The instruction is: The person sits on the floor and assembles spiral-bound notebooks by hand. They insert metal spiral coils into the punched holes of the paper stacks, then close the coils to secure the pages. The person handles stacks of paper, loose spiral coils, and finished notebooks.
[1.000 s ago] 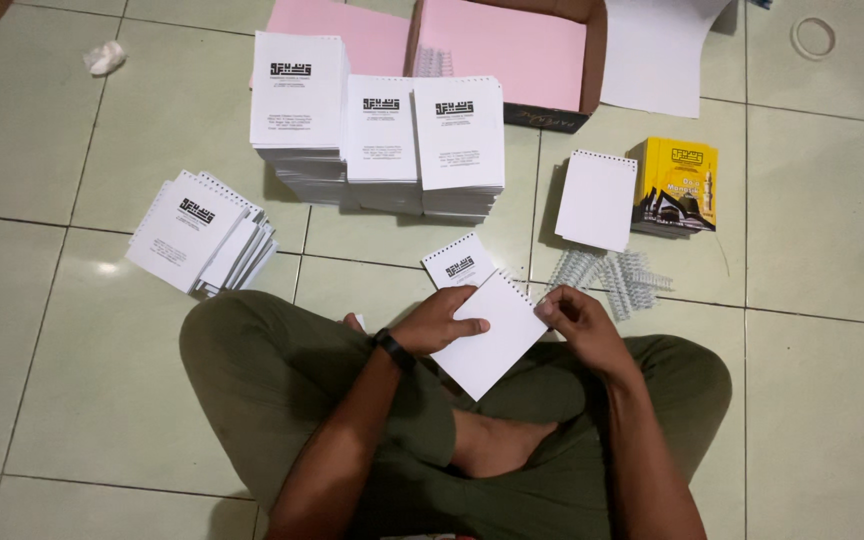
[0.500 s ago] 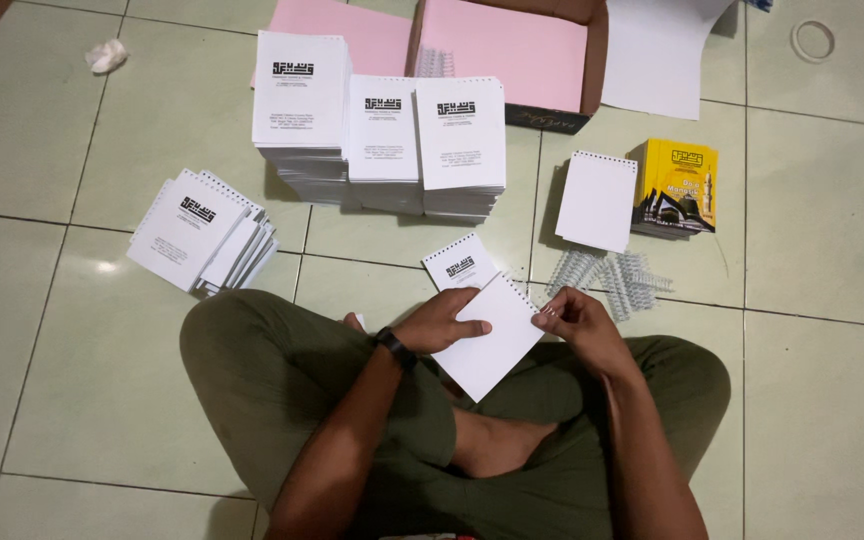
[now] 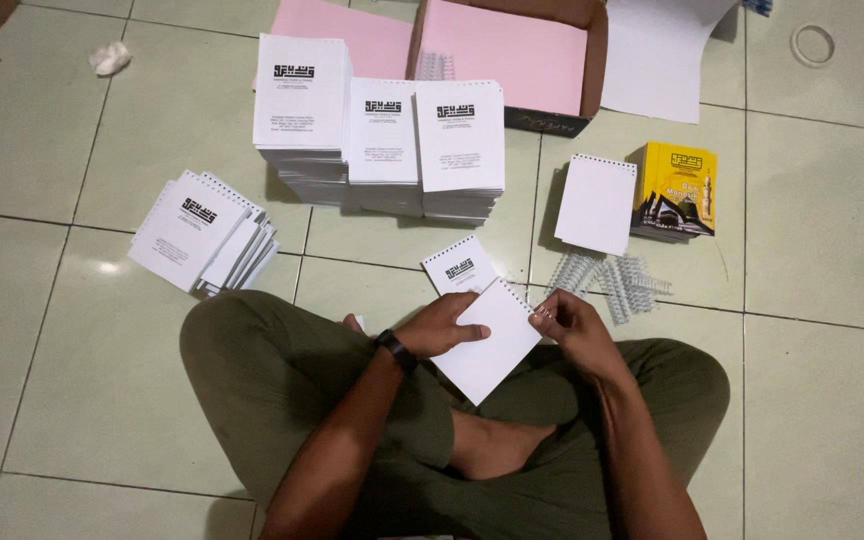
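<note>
White notepad (image 3: pixel 487 345) held tilted over crossed legs, spiral edge toward upper right. Left hand (image 3: pixel 442 326) gripping its upper left side; right hand (image 3: pixel 564 322) pinching the spiral corner. Second bound notepad (image 3: pixel 459 266) flat on floor (image 3: pixel 832 260) just beyond. Loose wire coils (image 3: pixel 607 280) near right hand. Three printed stacks (image 3: pixel 382 135) farther out.
</note>
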